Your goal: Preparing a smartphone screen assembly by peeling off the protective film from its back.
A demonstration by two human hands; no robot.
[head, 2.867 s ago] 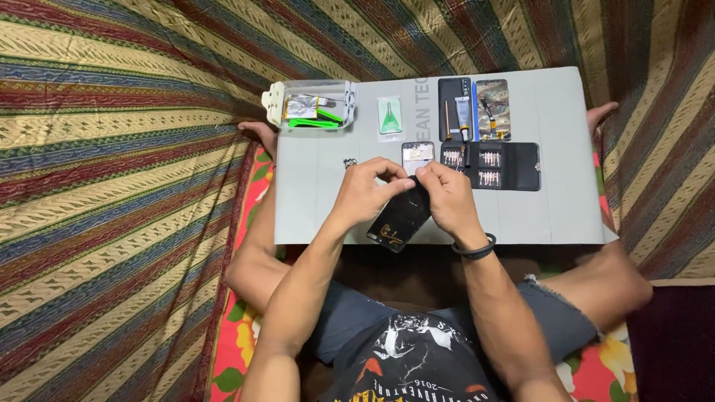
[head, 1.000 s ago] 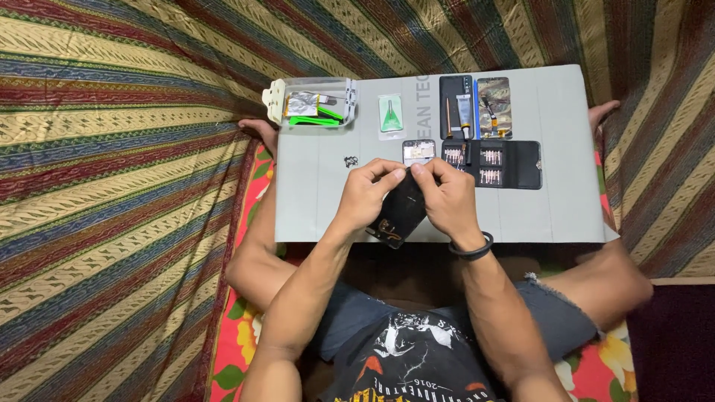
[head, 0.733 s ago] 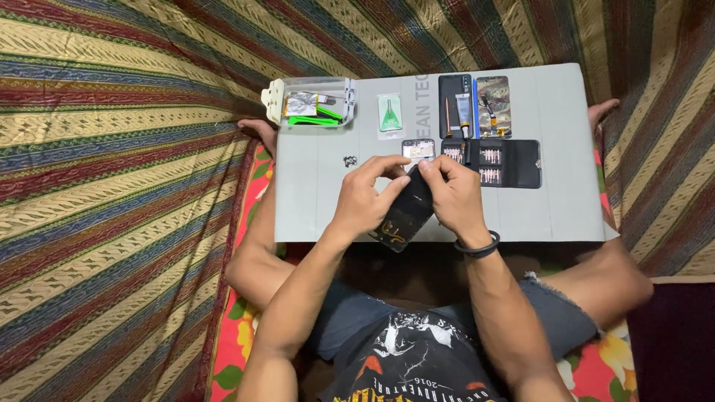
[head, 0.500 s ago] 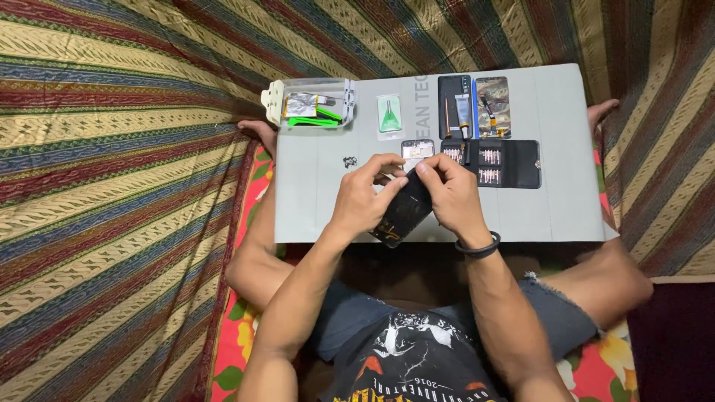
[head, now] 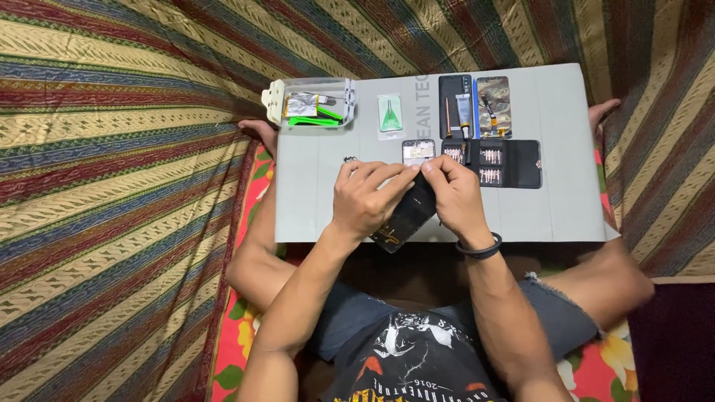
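Note:
A dark opened phone (head: 406, 217) lies tilted at the near edge of a grey work mat (head: 320, 201). My left hand (head: 365, 197) grips its left side, fingers curled over the top. Against the phone's upper right end rests my right hand (head: 456, 199), fingertips pinched together beside the left hand's fingers. What the pinched fingers hold is too small to see. A black band (head: 479, 249) circles my right wrist.
Along the mat's far side stand a clear plastic box with green tools (head: 313, 104), a green pick packet (head: 389, 114), a small phone part (head: 418, 150), an open black screwdriver bit case (head: 493, 162) and two dark panels (head: 474, 104). Striped cloth (head: 126, 149) surrounds the mat.
Both hands stay on the phone with small finger shifts near its top end. The phone tilts slightly differently. Nothing else on the mat has moved.

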